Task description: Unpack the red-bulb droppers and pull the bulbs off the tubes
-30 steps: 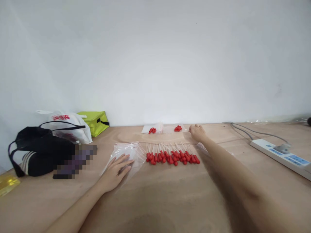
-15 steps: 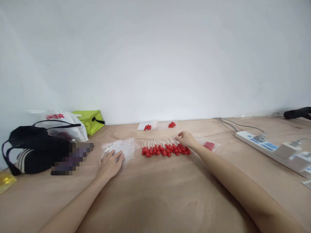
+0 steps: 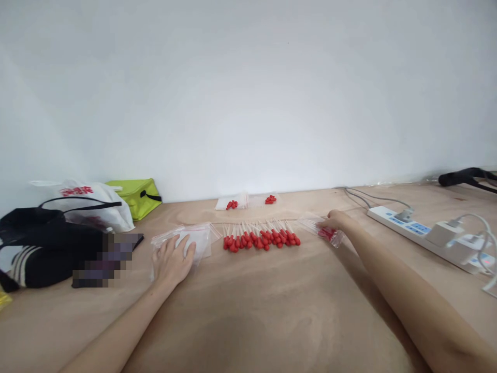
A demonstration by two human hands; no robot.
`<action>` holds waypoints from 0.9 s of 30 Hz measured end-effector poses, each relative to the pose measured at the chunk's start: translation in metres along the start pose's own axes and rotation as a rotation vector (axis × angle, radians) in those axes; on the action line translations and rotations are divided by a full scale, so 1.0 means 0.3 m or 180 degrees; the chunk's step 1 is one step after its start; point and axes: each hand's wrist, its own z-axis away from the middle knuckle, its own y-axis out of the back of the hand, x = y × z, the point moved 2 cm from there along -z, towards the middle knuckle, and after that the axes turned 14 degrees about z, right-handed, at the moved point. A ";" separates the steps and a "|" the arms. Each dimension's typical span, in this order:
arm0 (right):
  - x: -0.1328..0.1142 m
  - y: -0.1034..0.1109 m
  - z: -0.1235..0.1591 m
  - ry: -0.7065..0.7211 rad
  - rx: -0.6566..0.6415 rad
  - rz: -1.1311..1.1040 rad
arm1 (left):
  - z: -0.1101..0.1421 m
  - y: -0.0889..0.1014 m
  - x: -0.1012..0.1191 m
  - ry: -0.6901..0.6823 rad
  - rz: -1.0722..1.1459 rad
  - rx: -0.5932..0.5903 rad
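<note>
My left hand (image 3: 173,260) lies with its fingers spread on a stack of clear zip bags (image 3: 201,239). To the right of that stack, a row of white sticks with red bulb-shaped tips (image 3: 259,239) lies on the table, tips toward me. Beyond the right end of the row, my right hand (image 3: 338,220) is closed at a clear bag of red-tipped sticks (image 3: 326,234). Its fingertips are partly hidden, and the bag looks crumpled beside them.
Two clear bags with red-tipped sticks (image 3: 232,205) lie near the wall. A white power strip (image 3: 411,231) with plugs and cables stands at right. At left are a black bag (image 3: 54,254), a white plastic bag (image 3: 120,211) and a lime-green box bag (image 3: 142,199).
My right hand has moved right, from the end of the stick row to the filled bag, and taken hold of it. My left hand stays on the zip bags. The view has shifted slightly.
</note>
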 end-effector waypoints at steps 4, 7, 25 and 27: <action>0.051 -0.016 -0.009 0.0028 -0.0274 -0.0152 | 0.012 0.008 -0.010 0.0117 0.0017 0.0019; 0.057 -0.001 -0.013 0.0117 -0.0214 -0.0395 | 0.023 0.020 -0.010 0.0073 0.0046 0.0123; -0.480 -0.081 0.467 0.3318 -0.2430 -0.2343 | 0.122 0.027 0.093 -0.2198 0.1534 0.1054; -0.482 -0.118 0.475 0.3066 -0.2366 -0.2393 | 0.174 0.031 0.141 -0.2656 0.1868 0.0643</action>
